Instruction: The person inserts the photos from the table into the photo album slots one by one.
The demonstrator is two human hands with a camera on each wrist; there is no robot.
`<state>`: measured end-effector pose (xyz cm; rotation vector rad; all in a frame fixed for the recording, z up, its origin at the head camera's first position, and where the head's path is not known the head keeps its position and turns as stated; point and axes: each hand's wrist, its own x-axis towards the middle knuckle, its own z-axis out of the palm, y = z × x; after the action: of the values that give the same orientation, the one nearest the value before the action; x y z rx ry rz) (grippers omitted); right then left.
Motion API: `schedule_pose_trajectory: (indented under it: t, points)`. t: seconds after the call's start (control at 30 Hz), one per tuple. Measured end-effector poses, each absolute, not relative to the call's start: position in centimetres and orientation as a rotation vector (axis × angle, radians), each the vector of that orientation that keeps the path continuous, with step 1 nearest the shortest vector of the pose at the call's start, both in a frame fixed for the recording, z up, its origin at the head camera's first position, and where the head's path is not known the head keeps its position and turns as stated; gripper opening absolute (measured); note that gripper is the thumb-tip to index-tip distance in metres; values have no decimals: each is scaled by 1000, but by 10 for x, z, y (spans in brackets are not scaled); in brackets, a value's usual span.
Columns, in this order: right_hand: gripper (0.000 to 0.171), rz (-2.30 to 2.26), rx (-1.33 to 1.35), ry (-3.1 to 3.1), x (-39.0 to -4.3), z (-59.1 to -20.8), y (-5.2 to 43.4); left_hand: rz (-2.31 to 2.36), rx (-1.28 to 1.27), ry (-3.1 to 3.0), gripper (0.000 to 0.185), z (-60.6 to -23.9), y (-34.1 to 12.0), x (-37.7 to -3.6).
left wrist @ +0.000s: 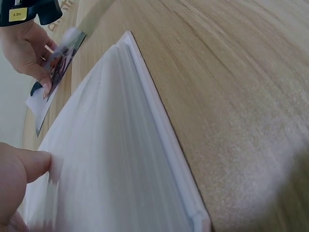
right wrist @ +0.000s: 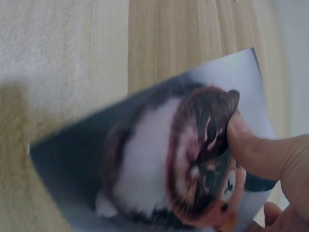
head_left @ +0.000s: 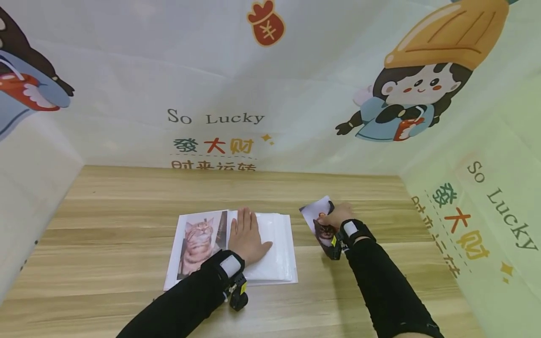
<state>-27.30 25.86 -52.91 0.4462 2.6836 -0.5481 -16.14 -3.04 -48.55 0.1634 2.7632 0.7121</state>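
Observation:
An open photo album (head_left: 270, 244) lies on the table, its left page showing a cat picture (head_left: 197, 244) and its right side a stack of clear sleeves. My left hand (head_left: 247, 239) rests flat on the sleeves near the middle fold, fingers straight and thumb spread to the right. To the right of the album, my right hand (head_left: 338, 215) holds a loose cat photo (right wrist: 149, 159). Its thumb presses on the picture side, with other fingers behind the print. In the left wrist view the album's layered page edges (left wrist: 140, 121) show.
The wooden table (head_left: 127, 192) reaches back to a white printed cloth (head_left: 211, 70) hung as a wall, with further cloth at both sides. Dark sleeves and a small camera (head_left: 238, 295) on each wrist cover parts of the table.

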Motion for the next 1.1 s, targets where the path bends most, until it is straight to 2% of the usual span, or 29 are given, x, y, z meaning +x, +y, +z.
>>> schedule_pose_trajectory:
  t: [0.03,0.07,0.17,0.23,0.3,0.4,0.5,0.57,0.63,0.73,0.83,0.97,1.1]
  points:
    - [110,-581,419,2718,-284,-549,268,723,164,2759,89,-485,-31,-161]
    - [103,-604,366,2758,-298,-571,278,733,169,2758,87,-484,-32,-161]
    - [66,-525,134,2948,-345,-632,306,785,186,2775,82,-482,-34,-162]
    - [36,-523,62,2974,-372,-644,312,800,212,2806,78,-480,-37,-163]
    - [23,-515,12,3007,-390,-637,305,817,229,2836,77,-477,-40,-164]
    - [30,-607,62,2985,-390,-587,271,827,225,2862,79,-475,-47,-166]
    - [42,-737,93,2906,-360,-508,219,853,147,2856,82,-475,-54,-169]
    - [44,-862,99,2834,-336,-460,187,866,75,2834,84,-476,-59,-171]
    - [36,-1013,115,2740,-314,-425,159,870,25,2823,84,-477,-63,-172]
    - [24,-1286,138,2679,-297,-414,133,865,-2,2804,82,-478,-68,-172]
    - [18,-1543,190,2605,-293,-423,117,865,16,2804,78,-477,-71,-172]
    - [30,-1839,238,2425,-295,-445,105,851,29,2804,73,-474,-74,-171]
    - [41,-2214,270,1965,-299,-477,96,846,37,2804,70,-474,-75,-169]
